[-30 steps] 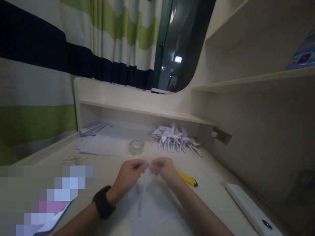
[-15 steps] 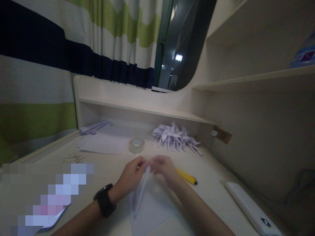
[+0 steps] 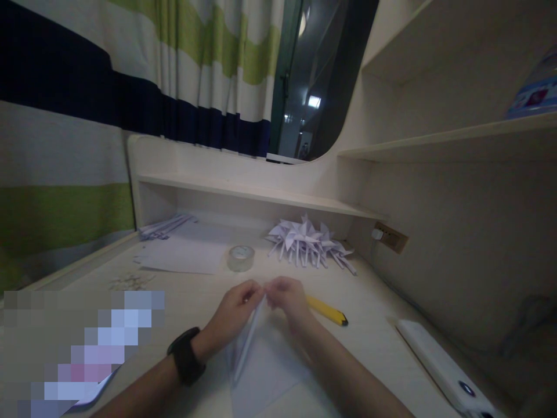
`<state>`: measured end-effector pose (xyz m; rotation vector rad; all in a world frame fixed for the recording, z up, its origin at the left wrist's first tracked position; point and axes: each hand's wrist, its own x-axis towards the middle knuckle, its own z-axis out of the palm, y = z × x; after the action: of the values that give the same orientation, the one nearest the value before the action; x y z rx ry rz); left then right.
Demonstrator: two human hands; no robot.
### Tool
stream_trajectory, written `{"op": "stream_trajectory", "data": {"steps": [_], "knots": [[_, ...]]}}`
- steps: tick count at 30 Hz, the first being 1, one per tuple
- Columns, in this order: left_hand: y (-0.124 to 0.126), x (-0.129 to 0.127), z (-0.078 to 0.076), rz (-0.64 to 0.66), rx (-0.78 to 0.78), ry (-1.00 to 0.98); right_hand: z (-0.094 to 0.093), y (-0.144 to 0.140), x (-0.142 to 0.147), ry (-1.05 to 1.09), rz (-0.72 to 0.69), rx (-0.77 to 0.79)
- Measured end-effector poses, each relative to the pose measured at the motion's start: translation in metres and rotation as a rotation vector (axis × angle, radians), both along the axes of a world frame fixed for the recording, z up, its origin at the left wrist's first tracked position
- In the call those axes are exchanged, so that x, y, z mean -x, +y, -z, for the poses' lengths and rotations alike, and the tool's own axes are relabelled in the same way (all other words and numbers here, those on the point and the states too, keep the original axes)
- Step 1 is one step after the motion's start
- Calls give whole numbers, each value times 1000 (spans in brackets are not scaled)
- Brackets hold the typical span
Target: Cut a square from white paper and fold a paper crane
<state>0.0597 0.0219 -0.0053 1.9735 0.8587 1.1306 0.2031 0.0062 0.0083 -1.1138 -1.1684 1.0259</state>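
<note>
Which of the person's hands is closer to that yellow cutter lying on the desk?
Right. The right hand sits just beside the yellow cutter, its wrist almost against the handle end. The left hand is on the far side of the folded paper both hands pinch.

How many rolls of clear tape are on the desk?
1. The tape roll lies flat behind the hands, between the paper sheets and the folded paper pile. Others may be hidden.

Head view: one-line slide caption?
Both hands, left and right, pinch the top of a folded paper on the desk, near tape and a yellow knife.
</note>
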Motion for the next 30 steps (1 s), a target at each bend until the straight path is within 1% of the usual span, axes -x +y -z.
{"op": "stream_trajectory", "data": {"steps": [3,5,8,10,11,14,19,21,24,25,27,30], "knots": [[-1,1,-1,-15,-10,-7,-1,0,0,-13,9,-24],[-3,1,-2,-12,9,-17,-2,1,-2,-26,-15,-21],[-6,-1,-1,40,158,-83,-2,2,-5,-98,-67,-46],[-8,-3,-1,78,263,-135,-3,3,-7,-189,-59,-93],[-9,-4,-1,88,288,-145,-3,2,-8,-241,-42,-123],[-9,-4,-7,78,253,-112,-5,1,-9,-357,12,-194],[-4,1,-17,76,167,-45,-7,0,-9,-329,-34,-189],[-2,3,-17,75,193,-33,-6,-1,-9,-369,-7,-215],[-1,5,-15,96,298,-49,-6,-3,-9,-535,101,-351],[-2,5,-14,104,332,-63,-6,-3,-10,-587,119,-399],[-3,5,-14,108,381,-88,-7,-2,-13,-635,105,-448],[-4,4,-15,84,411,-89,-7,2,-18,-607,52,-411]]}}
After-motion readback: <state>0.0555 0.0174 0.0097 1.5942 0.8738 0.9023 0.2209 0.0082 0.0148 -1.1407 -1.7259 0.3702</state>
